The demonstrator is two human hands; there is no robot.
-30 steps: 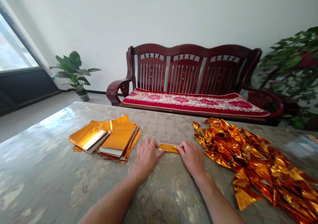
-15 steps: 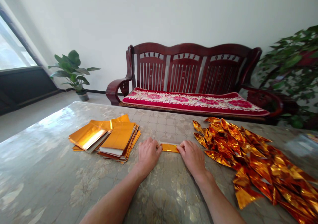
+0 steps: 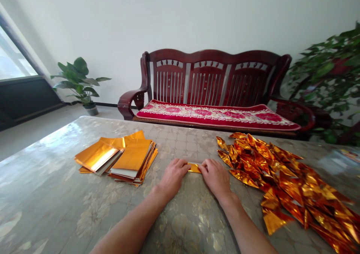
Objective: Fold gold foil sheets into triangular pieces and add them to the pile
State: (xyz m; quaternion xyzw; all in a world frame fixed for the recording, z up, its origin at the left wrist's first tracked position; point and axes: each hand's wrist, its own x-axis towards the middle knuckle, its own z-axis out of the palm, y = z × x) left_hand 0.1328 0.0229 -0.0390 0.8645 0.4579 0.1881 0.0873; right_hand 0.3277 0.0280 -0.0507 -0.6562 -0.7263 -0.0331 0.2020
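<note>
Foil strip [image 3: 194, 168] between curled fingers [image 3: 183, 165]

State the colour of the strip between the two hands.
The strip is shiny gold, seen best in the head view.

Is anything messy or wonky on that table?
A little: the flat gold sheets on the left of the table lie askew, edges not lined up. The folded gold pieces on the right lie jumbled.
</note>
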